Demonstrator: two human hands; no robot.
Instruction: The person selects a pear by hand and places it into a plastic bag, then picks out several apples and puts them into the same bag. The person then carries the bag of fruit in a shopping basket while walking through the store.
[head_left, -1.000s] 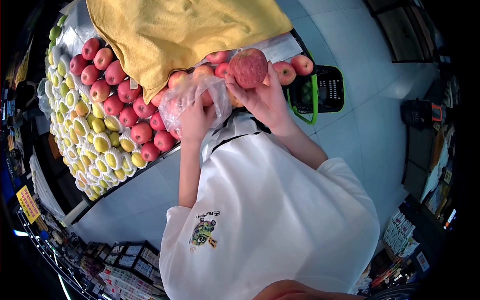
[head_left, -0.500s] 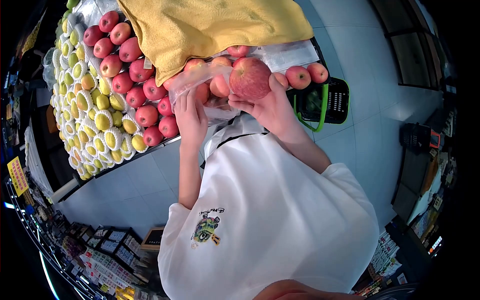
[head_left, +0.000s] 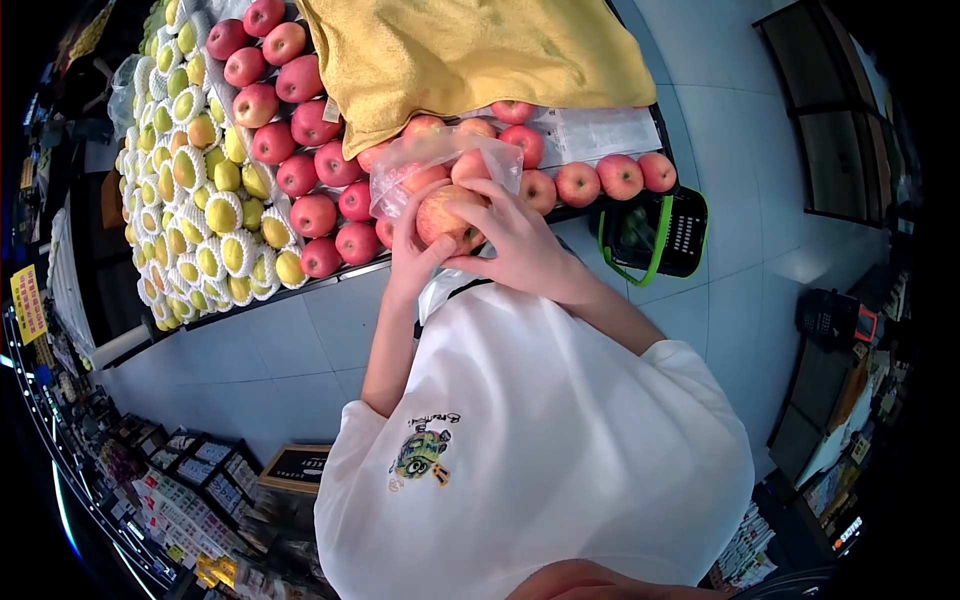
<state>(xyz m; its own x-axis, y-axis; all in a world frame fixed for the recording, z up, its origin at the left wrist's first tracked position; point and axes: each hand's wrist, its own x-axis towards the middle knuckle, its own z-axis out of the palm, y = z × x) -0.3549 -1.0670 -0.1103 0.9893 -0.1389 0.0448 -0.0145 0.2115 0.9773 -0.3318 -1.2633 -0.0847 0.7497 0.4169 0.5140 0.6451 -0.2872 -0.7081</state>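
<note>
A red-and-yellow apple (head_left: 443,216) sits between my two hands in front of my chest. My left hand (head_left: 412,258) curls round its left side, with the thumb across the front. From the right, my right hand (head_left: 513,242) wraps it, fingers over the top and thumb underneath. Just beyond my fingers lies a clear plastic bag (head_left: 398,166), overlapping several apples on the display. Rows of red apples (head_left: 313,215) run off to the left, and a short row of apples (head_left: 620,177) lies along the front edge to the right.
A yellow cloth (head_left: 480,60) covers the middle of the display. Yellow fruit in white foam nets (head_left: 222,214) fills the left. A black basket with a green handle (head_left: 690,235) stands at the right end. Grey floor tiles (head_left: 740,190) lie beyond.
My right hand has moved left and down, bringing its apple between both hands. My left hand has left the bag and closed round that apple. The view has shifted slightly.
</note>
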